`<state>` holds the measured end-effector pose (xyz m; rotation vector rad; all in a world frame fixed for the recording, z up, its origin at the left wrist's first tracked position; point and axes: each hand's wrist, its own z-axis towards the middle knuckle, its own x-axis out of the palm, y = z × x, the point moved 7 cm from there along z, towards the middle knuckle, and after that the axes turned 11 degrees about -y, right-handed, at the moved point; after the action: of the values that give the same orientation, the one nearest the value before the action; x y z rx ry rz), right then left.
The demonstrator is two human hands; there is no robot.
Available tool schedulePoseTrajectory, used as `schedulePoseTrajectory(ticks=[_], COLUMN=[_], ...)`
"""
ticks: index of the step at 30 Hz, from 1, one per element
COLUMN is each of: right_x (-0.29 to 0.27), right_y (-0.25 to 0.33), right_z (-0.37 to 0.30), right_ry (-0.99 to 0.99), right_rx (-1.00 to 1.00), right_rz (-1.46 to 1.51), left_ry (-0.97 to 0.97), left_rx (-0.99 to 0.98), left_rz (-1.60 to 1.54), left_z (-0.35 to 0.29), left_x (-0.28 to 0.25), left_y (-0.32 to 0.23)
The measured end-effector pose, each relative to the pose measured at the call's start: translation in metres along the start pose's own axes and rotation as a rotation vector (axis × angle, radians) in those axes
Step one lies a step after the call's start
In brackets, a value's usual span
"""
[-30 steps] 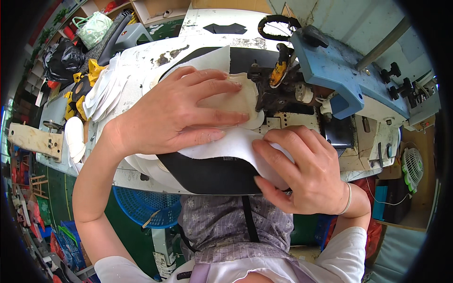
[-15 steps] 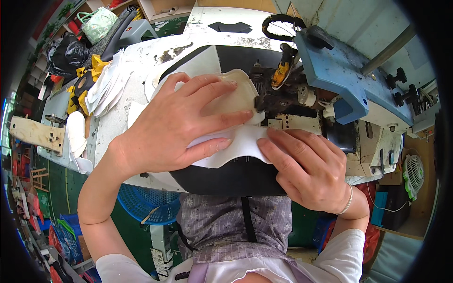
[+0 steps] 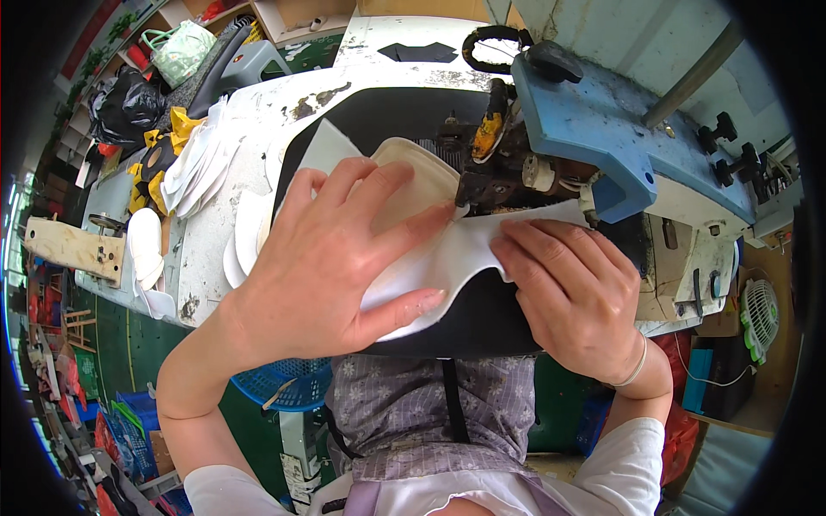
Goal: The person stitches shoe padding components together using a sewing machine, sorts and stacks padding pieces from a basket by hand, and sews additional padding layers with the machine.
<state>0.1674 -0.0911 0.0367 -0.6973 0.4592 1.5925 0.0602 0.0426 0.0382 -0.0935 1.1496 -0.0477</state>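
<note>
A cream, insole-shaped piece with a raised rim (image 3: 430, 172) lies over a white sheet of fabric (image 3: 473, 245) at the sewing machine's dark working head (image 3: 503, 185). My left hand (image 3: 318, 258) rests on both with its fingers spread, the fingertips on the cream piece and the thumb on the fabric. Its palm hides part of them. Right of the head, my right hand (image 3: 572, 297) pinches the fabric, which ripples between the two hands. The cream piece's right edge meets the head; the exact contact point is hidden.
The machine's blue arm (image 3: 594, 129) reaches over the work from the right. White cut pieces (image 3: 202, 163) are stacked at the left of the table. A blue basket (image 3: 292, 383) sits below the front edge. A dark cut piece (image 3: 419, 52) lies at the back.
The cream piece has turned clockwise, and the fabric now stretches farther right alongside the machine head. My left hand has shifted right and slightly down; the right hand stays near its place.
</note>
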Motion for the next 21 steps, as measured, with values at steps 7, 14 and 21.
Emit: schedulePoseTrajectory(ticks=[7, 14, 21], right_x=[-0.003, -0.005, -0.010], right_y=[-0.005, -0.009, -0.007], right_z=[-0.003, -0.006, -0.001], right_ry=[0.011, 0.005, 0.008], right_rx=[0.027, 0.044, 0.063], right_rz=[-0.045, -0.086, -0.060], left_ry=[0.008, -0.030, -0.048], left_rx=[-0.061, -0.052, -0.055], left_rz=[0.002, 0.058, 0.170], left_z=[-0.005, -0.010, -0.007], left_x=[0.004, 0.005, 0.008], left_y=[-0.012, -0.028, -0.032])
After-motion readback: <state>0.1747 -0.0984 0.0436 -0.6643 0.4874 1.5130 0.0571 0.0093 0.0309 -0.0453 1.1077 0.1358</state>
